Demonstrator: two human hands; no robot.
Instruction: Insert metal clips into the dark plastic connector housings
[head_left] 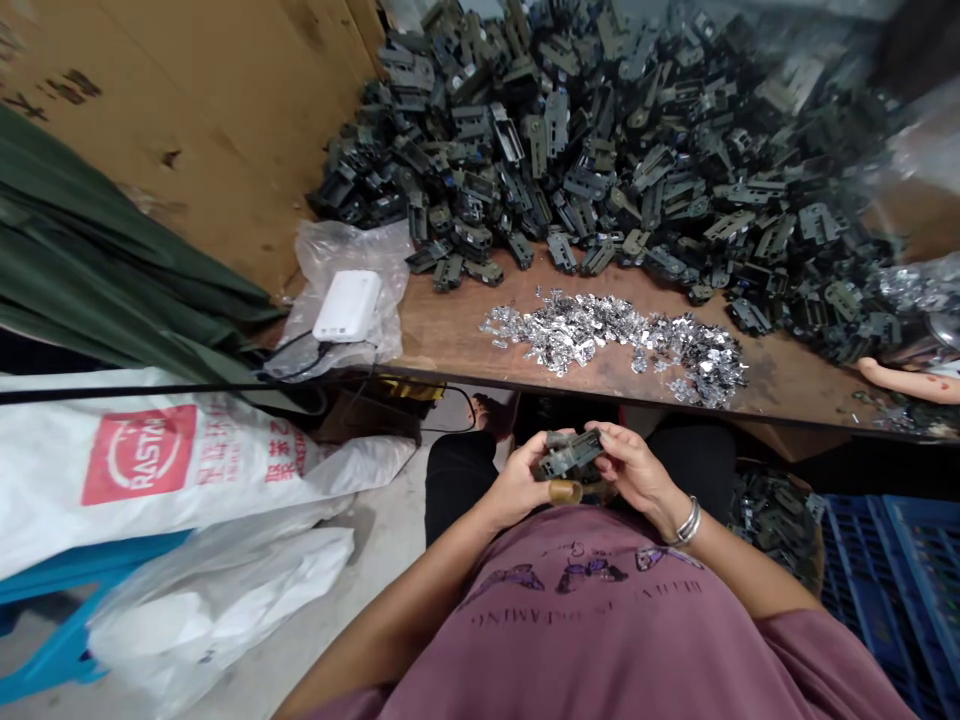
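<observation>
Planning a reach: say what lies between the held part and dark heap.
Head view: silver pieces and the table edge lie between the held part and dark heap.

— Dark part (570,457), gripped how?
— Between left hand (517,485) and right hand (637,468), with fingers (611,442) at either end, on the near side of the table (442,330).
— Looks like what?
— Grey-green and blocky, longer than wide, with a stepped, uneven outline.
— Level across?
— Slanting instead, with right end nearer the table, left end farther back.
— And finer details?
— Partly covered by fingers; otherwise too small to make out fully.
</observation>
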